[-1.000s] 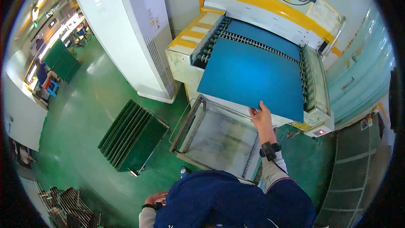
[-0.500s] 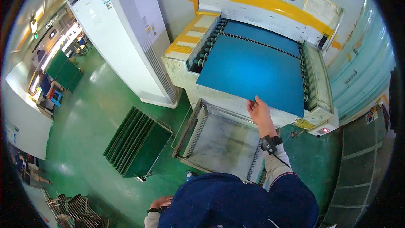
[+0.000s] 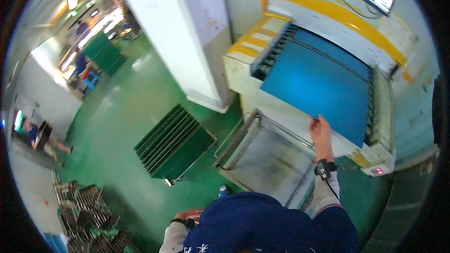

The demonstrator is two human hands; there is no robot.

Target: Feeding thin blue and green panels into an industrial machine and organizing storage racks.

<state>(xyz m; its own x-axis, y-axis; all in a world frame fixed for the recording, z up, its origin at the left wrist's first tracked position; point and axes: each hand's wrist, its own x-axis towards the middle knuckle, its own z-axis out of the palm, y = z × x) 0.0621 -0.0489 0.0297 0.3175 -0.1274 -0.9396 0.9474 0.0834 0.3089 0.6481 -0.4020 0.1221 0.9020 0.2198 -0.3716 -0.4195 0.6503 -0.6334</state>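
Note:
A large blue panel [image 3: 318,82] lies on the roller conveyor of a white machine [image 3: 276,107], its front edge reaching past the machine's front. My right hand [image 3: 320,131] is closed at that front edge, thumb and fingertips pinched on it. A band with a small dark device [image 3: 324,168] is strapped to my right wrist. Down at my left side, my left hand [image 3: 189,214] rests against my dark blue top [image 3: 262,220], fingers stretched out and partly hidden by the cloth. Nothing shows in it.
Below the machine stands a metal rack [image 3: 269,159] with toothed sides. Left of it, a rack of dark green boards [image 3: 176,147] is on the green floor. A tall white cabinet [image 3: 173,33] stands beyond. Stacked racks [image 3: 89,215] are at lower left; a person [image 3: 42,138] is at far left.
My view has turned left, so the machine and racks appear further right. The right hand stays at the panel's front edge. My left hand remains at my side.

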